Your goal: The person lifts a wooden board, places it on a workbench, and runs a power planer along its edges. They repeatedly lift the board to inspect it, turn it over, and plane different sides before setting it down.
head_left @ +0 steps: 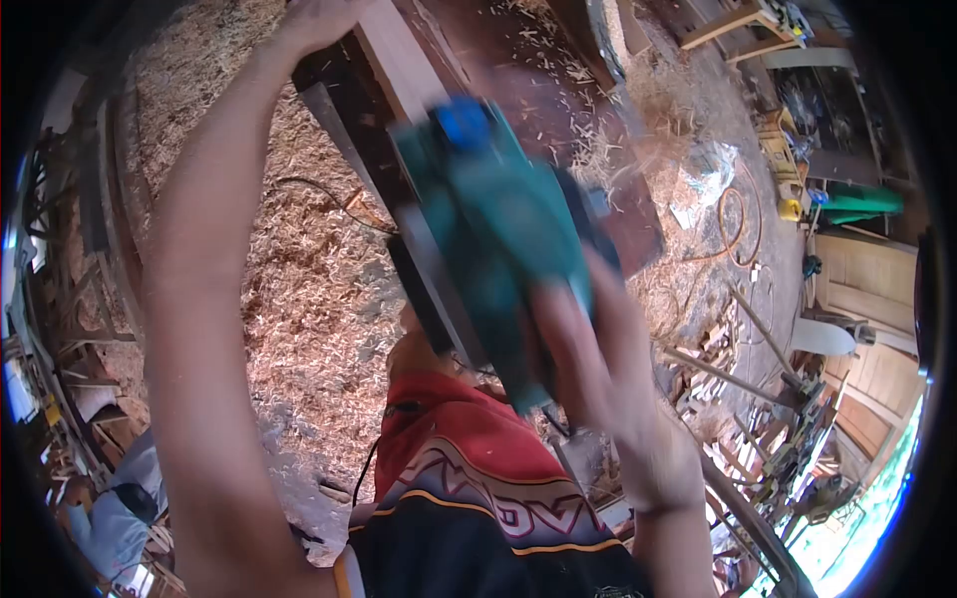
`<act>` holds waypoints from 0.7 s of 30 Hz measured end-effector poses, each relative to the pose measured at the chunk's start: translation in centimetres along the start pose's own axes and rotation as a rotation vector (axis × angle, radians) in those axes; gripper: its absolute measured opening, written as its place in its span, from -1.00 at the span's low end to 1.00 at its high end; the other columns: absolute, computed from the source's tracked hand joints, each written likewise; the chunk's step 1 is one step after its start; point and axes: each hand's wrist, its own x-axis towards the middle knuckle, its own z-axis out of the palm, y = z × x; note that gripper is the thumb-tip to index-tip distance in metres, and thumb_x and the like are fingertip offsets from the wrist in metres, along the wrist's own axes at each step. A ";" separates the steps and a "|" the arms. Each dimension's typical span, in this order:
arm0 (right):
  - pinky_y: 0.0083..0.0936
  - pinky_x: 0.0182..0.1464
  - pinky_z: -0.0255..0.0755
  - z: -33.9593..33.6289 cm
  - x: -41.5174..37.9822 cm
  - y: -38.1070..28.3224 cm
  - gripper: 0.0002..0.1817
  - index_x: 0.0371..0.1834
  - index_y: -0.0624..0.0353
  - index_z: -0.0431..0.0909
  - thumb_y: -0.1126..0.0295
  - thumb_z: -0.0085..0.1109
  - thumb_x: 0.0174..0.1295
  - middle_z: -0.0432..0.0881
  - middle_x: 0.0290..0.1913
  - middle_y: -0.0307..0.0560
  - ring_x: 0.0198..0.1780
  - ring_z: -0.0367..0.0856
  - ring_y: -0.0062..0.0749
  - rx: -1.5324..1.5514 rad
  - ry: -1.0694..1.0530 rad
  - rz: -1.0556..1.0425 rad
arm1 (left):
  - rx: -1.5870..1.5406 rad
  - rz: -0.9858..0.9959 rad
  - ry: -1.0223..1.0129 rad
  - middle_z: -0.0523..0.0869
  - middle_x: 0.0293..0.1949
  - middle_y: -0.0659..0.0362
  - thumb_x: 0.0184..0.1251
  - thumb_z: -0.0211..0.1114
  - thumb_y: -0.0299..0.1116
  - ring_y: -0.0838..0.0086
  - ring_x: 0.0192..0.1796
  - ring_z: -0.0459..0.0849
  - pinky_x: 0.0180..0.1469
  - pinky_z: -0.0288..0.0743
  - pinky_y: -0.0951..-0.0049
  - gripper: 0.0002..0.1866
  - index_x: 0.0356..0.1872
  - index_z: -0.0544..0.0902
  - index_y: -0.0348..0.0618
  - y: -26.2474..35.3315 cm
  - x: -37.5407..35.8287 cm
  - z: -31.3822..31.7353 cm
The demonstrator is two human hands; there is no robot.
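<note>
A teal electric planer [488, 199] with a blue front knob, blurred by motion, sits over a pale wooden board [404, 55]. Wrapped round the planer's rear handle is my right hand [583, 349], closed on it. At the top edge of the view my left hand [324, 20] is at the board's far part, its fingers mostly cut off by the frame. A dark wooden workbench [543, 85] strewn with shavings lies beneath the board.
Curly wood shavings [314, 299] cover the floor. An orange hose or cord [736, 224] loops on the right. Wood scraps [713, 369] and long sticks lie at the lower right. Another person [115, 523] is at the lower left.
</note>
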 end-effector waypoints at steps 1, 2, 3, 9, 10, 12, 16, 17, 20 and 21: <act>-0.34 -0.27 0.53 1.0 4.1 -1.5 -0.54 -0.10 0.37 0.58 0.06 0.14 0.44 0.67 -0.43 0.13 -0.41 0.70 -0.19 -0.038 0.016 -0.037 | -0.027 -0.008 -0.007 0.53 0.33 -0.22 0.53 -0.11 0.25 -0.14 0.36 0.51 0.46 0.31 0.11 -0.24 0.42 0.42 -0.21 -0.4 0.5 0.4; -0.22 -0.22 0.54 2.1 8.0 -0.9 -0.42 -0.26 0.39 0.59 -0.06 0.06 0.44 0.67 -0.43 0.23 -0.37 0.71 -0.01 -0.108 0.111 -0.172 | -0.141 -0.170 -0.125 0.54 0.31 -0.23 0.60 -0.19 0.17 -0.15 0.34 0.52 0.43 0.35 0.10 -0.34 0.33 0.52 -0.17 0.5 0.5 -1.3; -0.13 -0.17 0.55 2.7 11.2 -1.6 -0.35 -0.29 0.42 0.60 -0.11 -0.03 0.45 0.68 -0.42 0.28 -0.31 0.72 0.13 -0.080 0.109 -0.234 | -0.203 -0.034 -0.151 0.56 0.29 -0.24 0.61 -0.13 0.10 -0.08 0.36 0.52 0.41 0.37 0.15 -0.37 0.32 0.53 -0.21 -0.9 1.5 -1.4; -0.13 -0.16 0.54 2.1 10.2 -0.9 -0.34 -0.25 0.45 0.55 -0.11 -0.06 0.46 0.66 -0.41 0.35 -0.25 0.74 0.15 -0.070 0.086 -0.185 | -0.037 0.366 -0.109 0.55 0.31 -0.23 0.52 0.05 0.15 -0.02 0.39 0.51 0.41 0.37 0.19 -0.31 0.39 0.46 -0.23 -5.8 3.7 2.0; -0.14 -0.18 0.53 1.5 7.7 -0.1 -0.37 -0.21 0.44 0.54 -0.09 -0.04 0.47 0.65 -0.42 0.35 -0.26 0.74 0.14 -0.065 0.069 -0.180 | -0.034 -0.033 -0.117 0.49 0.38 -0.18 0.39 0.21 0.20 0.01 0.44 0.45 0.47 0.31 0.20 -0.21 0.41 0.44 -0.26 2.3 -1.3 -2.5; -0.19 -0.26 0.49 0.0 0.8 0.6 -0.54 -0.07 0.37 0.48 0.07 0.11 0.47 0.63 -0.41 0.25 -0.36 0.68 0.09 0.070 -0.016 -0.046 | -0.092 -0.039 -0.065 0.45 0.43 -0.14 0.34 0.26 0.22 0.02 0.48 0.40 0.51 0.25 0.21 -0.16 0.42 0.42 -0.26 1.3 -1.0 -1.0; -0.26 -0.15 0.53 -4.0 -14.4 5.0 -0.44 0.24 0.35 0.43 0.13 0.14 0.34 0.67 -0.22 0.16 -0.25 0.70 0.02 -0.002 -0.090 0.090 | -0.233 -0.057 -0.008 0.23 0.56 -0.11 0.29 0.30 0.27 0.08 0.58 0.22 0.58 0.10 0.23 -0.10 0.46 0.39 -0.23 1.2 -1.6 0.4; -0.25 -0.17 0.55 -5.1 -18.3 6.8 -0.40 0.20 0.38 0.46 0.06 0.16 0.30 0.68 -0.23 0.15 -0.26 0.71 0.01 0.014 -0.128 0.173 | -0.270 -0.055 0.016 0.18 0.58 -0.12 0.28 0.30 0.28 0.09 0.60 0.19 0.59 0.08 0.23 -0.09 0.46 0.39 -0.21 0.9 -1.7 0.7; -0.35 -0.32 0.56 -7.4 -26.3 10.5 -0.23 0.02 0.39 0.58 -0.26 0.16 0.25 0.69 -0.34 0.06 -0.38 0.72 -0.11 -0.038 -0.158 0.196 | -0.650 -0.134 0.097 0.25 0.50 -0.06 0.25 0.38 0.21 0.10 0.49 0.29 0.51 0.18 0.23 -0.05 0.56 0.25 -0.05 1.0 -2.5 3.1; -0.36 -0.33 0.55 -7.0 -25.7 10.3 -0.23 -0.01 0.38 0.59 -0.27 0.15 0.25 0.69 -0.35 0.05 -0.39 0.72 -0.12 -0.039 -0.143 0.183 | -0.971 -0.068 0.114 0.48 0.37 -0.07 0.23 0.43 0.15 0.20 0.36 0.51 0.41 0.36 0.26 -0.02 0.55 0.23 -0.15 0.9 -2.7 4.2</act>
